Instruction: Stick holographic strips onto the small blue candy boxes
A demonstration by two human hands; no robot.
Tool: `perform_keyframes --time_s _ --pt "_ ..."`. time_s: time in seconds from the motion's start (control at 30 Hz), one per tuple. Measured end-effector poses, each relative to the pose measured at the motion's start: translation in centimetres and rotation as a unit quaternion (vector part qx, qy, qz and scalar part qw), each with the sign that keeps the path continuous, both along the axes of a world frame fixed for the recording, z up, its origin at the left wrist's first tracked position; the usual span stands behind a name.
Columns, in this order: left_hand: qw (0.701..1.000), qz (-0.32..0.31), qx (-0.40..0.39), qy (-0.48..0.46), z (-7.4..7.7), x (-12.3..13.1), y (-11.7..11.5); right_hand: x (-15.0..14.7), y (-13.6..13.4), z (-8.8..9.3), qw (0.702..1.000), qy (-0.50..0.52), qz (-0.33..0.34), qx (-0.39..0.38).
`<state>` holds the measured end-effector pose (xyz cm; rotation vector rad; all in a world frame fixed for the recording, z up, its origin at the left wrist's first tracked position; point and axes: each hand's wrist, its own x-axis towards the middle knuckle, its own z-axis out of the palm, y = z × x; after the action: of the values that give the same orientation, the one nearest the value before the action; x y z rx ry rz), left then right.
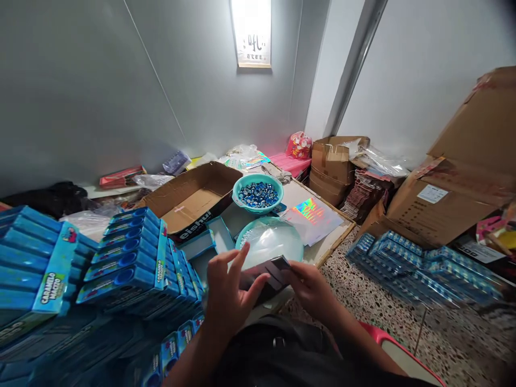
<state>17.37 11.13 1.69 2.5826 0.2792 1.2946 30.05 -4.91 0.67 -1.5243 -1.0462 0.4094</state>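
A dark flat rectangular object, perhaps a phone, is tilted in front of my body. My right hand grips its right end. Beside its left part is my left hand, with fingers spread and thumb over the object's face. Just beyond the hands lies a round teal container with something clear and whitish on top. Behind it stands a teal bowl holding many blue and dark shiny pieces.
Stacked blue boxes fill the left side, near an open cardboard box. Shiny sheets lie right of the bowl. Wrapped blue packs and large cartons stand at right. A red-edged stool is beside me.
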Motion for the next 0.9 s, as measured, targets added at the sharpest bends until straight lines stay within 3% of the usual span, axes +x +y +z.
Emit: perform_keyframes --time_s 0.13,0.33,0.5,0.63,0.7,0.77,0.9 --pt "0.993 -0.088 0.057 0.060 1.4 0.8 -0.3 -1.2 0.9 0.1 0.998 0.059 0.019 0.032" --pt "0.994 -0.077 0.070 0.014 0.4 0.5 -0.6 -2.6 2.2 -0.7 0.984 0.166 0.021 0.056" --pt "0.995 -0.098 -0.009 -0.006 -0.1 0.1 -0.9 -2.7 2.3 -1.1 0.970 0.230 0.043 0.057" --pt "0.990 -0.074 -0.121 -0.015 0.1 -0.1 -1.2 -2.7 2.3 -0.7 0.970 0.225 0.074 0.047" --pt "0.987 -0.076 -0.140 -0.017 0.1 -0.2 -1.1 -2.7 2.2 -0.4 0.973 0.208 0.088 0.039" --pt "0.990 -0.083 -0.109 -0.027 0.0 -0.2 -0.9 -2.7 2.1 -0.1 0.977 0.191 0.087 0.036" --pt "0.995 -0.081 0.042 -0.040 -0.6 -0.3 -0.5 -2.5 2.1 0.0 0.977 0.197 0.073 0.039"
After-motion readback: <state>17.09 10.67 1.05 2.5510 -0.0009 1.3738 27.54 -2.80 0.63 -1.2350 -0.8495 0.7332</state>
